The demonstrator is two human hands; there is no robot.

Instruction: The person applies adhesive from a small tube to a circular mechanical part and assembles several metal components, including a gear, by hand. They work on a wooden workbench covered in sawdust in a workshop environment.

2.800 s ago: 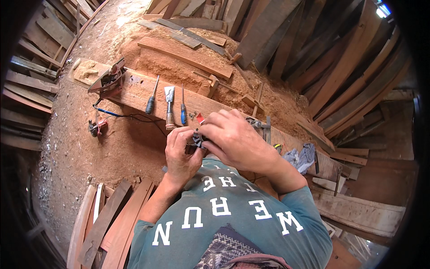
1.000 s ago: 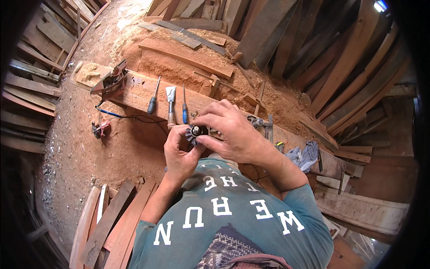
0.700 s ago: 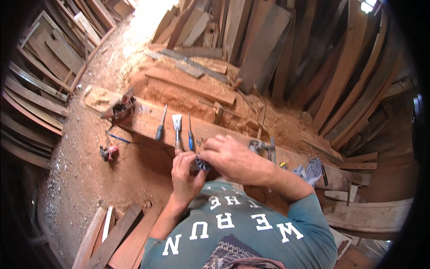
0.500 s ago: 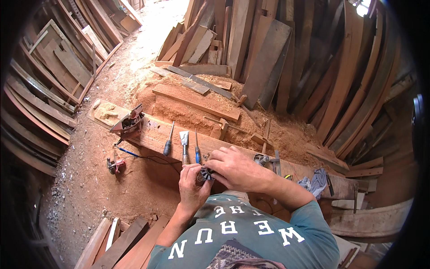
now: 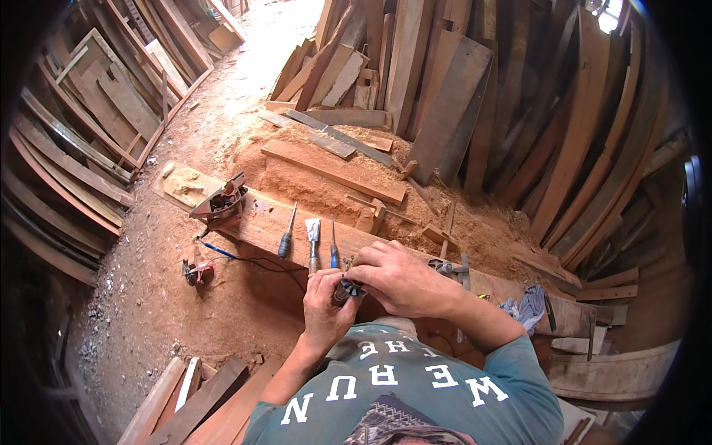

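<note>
In the head view, your two hands meet at the middle of the frame, in front of the teal shirt (image 5: 415,363). Your left hand (image 5: 324,304) has its fingers and thumb closed around a dark finned part (image 5: 351,288), which sits between both hands. Your right hand (image 5: 397,282) is bent over its top; its fingertips are partly hidden, so I cannot tell if they pinch the part or only touch it.

If your left grip becomes loose while the right fingers push or twist, the part may slip and drop. Sawdust (image 5: 308,184) lies beyond the bench plank (image 5: 259,211), so fine dust could get into the part if it falls there. Also, the wide-bladed tool (image 5: 314,233) and the blue-handled screwdriver (image 5: 334,252) lie just beyond your knuckles; a sudden slip forward could knock them.
</note>
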